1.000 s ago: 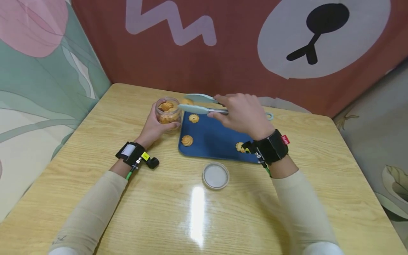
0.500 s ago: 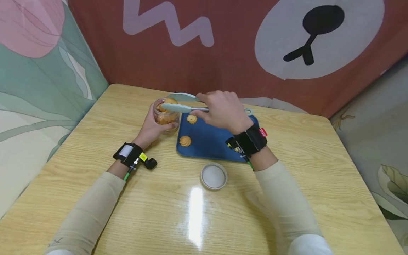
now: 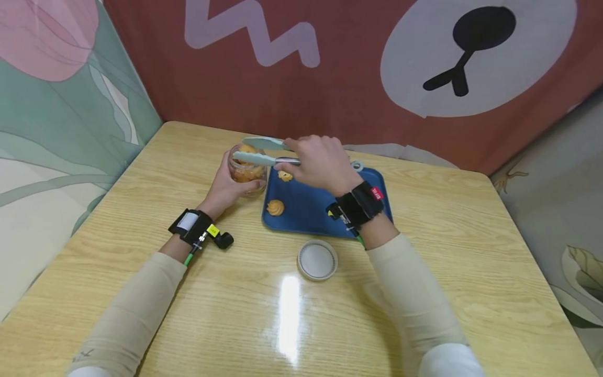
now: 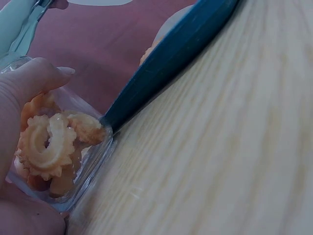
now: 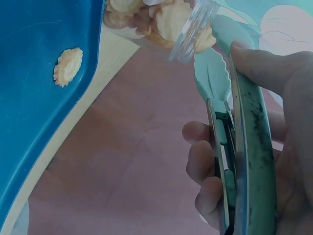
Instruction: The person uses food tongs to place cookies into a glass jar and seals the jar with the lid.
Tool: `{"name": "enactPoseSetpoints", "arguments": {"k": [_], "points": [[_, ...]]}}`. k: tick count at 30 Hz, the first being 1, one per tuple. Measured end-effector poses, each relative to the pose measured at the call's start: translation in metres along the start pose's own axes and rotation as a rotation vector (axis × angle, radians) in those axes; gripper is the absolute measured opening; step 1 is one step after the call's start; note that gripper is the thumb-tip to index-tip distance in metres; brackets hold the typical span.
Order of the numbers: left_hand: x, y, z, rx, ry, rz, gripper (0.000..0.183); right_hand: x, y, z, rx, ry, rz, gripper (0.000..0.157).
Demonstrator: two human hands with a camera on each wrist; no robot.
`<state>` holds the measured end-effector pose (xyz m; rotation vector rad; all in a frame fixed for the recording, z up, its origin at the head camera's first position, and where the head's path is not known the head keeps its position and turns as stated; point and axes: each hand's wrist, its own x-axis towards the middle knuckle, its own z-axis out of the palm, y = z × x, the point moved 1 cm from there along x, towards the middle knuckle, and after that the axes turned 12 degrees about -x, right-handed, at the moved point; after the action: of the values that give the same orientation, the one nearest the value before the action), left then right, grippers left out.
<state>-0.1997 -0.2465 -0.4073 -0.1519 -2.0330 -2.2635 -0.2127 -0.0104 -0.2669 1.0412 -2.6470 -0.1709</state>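
Note:
My left hand (image 3: 225,187) is wrapped around a clear jar (image 3: 254,186) on the table, left of the tray, with several piped butter cookies (image 4: 46,147) inside. In my right hand (image 3: 322,162) I grip pale green-tipped tongs (image 3: 261,157), thumb on one arm and curled fingers on the other. The tong tips reach over the jar's mouth, a cookie (image 5: 204,40) between them right at the rim. On the blue tray (image 3: 311,214), one cookie (image 3: 275,208) lies near the front left corner and a ring-shaped cookie (image 3: 285,176) farther back, partly behind my right hand.
A round lid (image 3: 317,260) lies on the wooden table (image 3: 226,303) in front of the tray. Behind the table's far edge rises a red-brown wall (image 3: 344,78) with a cartoon print. My right forearm passes over the tray's right side.
My right hand has moved left with the tongs, bringing the cookie from beside the jar to over its mouth. My left hand still holds the jar in the same place.

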Motion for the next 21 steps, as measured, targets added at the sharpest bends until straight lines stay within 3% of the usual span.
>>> {"name": "enactPoseSetpoints", "arguments": {"k": [13,21], "points": [[-0.0005,-0.0018,-0.0009,0.031,0.006,0.001,0.095,0.0002,-0.0023,-0.0009,-0.023,0.004,0.025,0.074],[0.0005,-0.0025,-0.001,0.001,0.004,0.011,0.097,-0.0066,0.0033,0.0001,0.007,0.022,0.033,0.072]]}}
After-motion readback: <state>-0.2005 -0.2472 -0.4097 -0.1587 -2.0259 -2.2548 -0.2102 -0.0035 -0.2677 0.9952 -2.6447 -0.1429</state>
